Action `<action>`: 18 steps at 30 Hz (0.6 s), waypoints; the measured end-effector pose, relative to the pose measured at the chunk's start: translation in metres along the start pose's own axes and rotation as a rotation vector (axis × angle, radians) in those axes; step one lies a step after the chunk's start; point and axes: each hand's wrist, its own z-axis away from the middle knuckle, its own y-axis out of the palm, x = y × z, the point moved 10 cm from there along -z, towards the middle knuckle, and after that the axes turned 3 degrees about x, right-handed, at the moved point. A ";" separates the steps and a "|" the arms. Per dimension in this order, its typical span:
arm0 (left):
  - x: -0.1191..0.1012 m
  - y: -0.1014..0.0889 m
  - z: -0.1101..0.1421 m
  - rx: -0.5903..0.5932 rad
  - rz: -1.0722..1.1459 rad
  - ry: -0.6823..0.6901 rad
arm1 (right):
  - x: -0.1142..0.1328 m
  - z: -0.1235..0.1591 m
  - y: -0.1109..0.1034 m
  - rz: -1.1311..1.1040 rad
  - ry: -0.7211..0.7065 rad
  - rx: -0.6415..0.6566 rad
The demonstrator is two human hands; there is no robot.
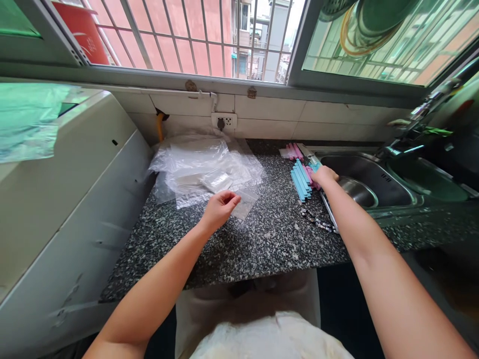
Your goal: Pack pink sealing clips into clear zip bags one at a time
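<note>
My left hand (220, 207) pinches the edge of a small clear zip bag (245, 204), held just over the speckled counter. Behind it lies a loose pile of clear plastic bags (202, 162). On the right, my right hand (325, 174) is closed among pink and blue plastic strips beside the sink; its fingertips are partly hidden, so what it grips is unclear. A row of blue strips (300, 180) lies just left of that hand. Farther back are some pink strips (291, 151).
A metal sink (359, 164) with a steel bowl (357, 192) lies to the right, under a faucet (407, 144). A dark beaded chain (318, 220) rests on the counter (262, 244). A wall socket (224, 120) is at the back; a white appliance (86, 164) stands left.
</note>
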 end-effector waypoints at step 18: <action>-0.001 0.000 0.000 0.008 -0.013 0.015 | 0.017 0.015 0.005 0.023 -0.097 0.066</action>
